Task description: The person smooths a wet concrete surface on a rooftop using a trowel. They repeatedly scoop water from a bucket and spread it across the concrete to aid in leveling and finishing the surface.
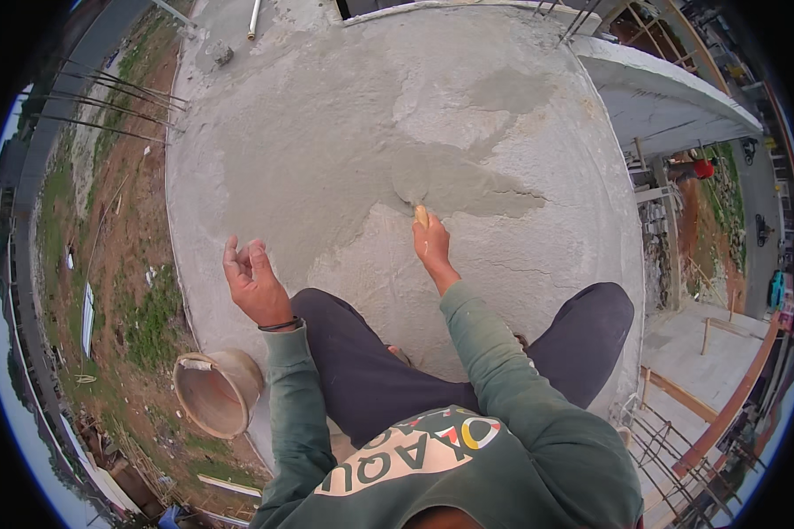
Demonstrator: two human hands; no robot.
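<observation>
My right hand is closed around the wooden handle of a trowel. Its blade lies against wet grey mortar and is so coated that its outline barely shows. The mortar is spread over a rough concrete slab, with a ragged edge just right of the blade. My left hand hovers near the slab's left side, fingers apart and slightly bent, holding nothing. Below it, by the left edge, a mortar-stained bucket leans with its mouth toward me.
The slab ends in a drop on both sides, with grassy ground far below at left. Rebar rods stick out at the left edge, more at the lower right. A pale pipe lies at the far end, near a mortar lump.
</observation>
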